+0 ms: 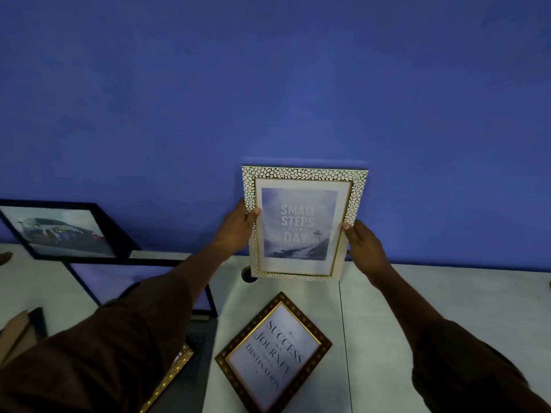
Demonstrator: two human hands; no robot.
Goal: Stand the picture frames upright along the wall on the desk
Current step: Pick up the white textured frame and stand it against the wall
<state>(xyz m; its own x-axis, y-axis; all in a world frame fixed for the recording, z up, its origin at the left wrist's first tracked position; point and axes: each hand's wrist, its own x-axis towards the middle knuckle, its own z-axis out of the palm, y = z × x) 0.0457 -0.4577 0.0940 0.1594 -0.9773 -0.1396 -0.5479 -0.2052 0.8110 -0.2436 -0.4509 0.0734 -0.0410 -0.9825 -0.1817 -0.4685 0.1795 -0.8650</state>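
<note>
A: What stands far left?
B: A black car frame (64, 231) leaning on the blue wall (268, 84).
A: And the hands?
B: Left hand (238, 231) and right hand (362, 245) each have their grip clamped on the pebbled white frame (301, 171), upright on the tabletop (447, 293) at the wall.

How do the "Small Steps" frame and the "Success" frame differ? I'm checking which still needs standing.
The Small Steps frame is upright at the wall, held by the left hand and right hand; the Success frame lies flat on the desk, skewed, untouched. Small Steps has a white pebbled border; Success a dark, gold-trimmed one. Both hold quotes.
</note>
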